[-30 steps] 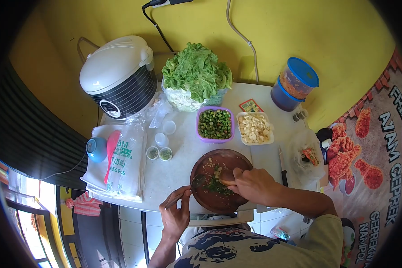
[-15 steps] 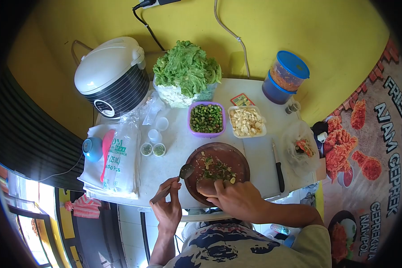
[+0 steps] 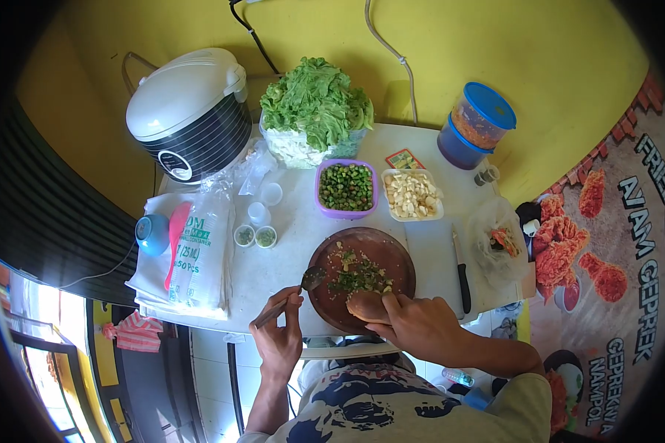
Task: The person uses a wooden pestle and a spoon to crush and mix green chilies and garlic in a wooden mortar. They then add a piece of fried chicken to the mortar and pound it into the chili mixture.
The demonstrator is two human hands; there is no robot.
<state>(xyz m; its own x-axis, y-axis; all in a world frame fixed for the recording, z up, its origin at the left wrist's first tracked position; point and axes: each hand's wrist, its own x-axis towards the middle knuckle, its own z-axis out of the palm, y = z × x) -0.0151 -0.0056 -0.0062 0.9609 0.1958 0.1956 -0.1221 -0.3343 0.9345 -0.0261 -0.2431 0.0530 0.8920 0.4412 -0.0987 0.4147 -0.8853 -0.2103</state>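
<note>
Low on the table is a round brown mortar (image 3: 325,306) with crushed green chili and pale bits (image 3: 358,279) spread over its bottom. My right hand (image 3: 421,325) is closed around a brown pestle (image 3: 368,306), whose rounded end rests in the mortar at the lower right of the mash. My left hand (image 3: 279,336) grips a metal spoon (image 3: 314,277) by its handle; the bowl of the spoon hangs over the mortar's left rim. Beyond the mortar sit a purple tub of chopped green chilies (image 3: 346,187) and a white tray of peeled garlic (image 3: 414,196).
A rice cooker (image 3: 192,111) and a tub of lettuce (image 3: 318,103) stand at the back. On the right are a knife (image 3: 462,277), a plastic bag (image 3: 495,244) and stacked blue-lidded containers (image 3: 476,125). Small cups (image 3: 266,236), plastic packs (image 3: 199,273) and a pink rice paddle (image 3: 176,244) lie left.
The pestle has shifted right and shows more, with my right hand moving along with it. My left hand keeps the spoon near the left rim. The whole view has tilted slightly.
</note>
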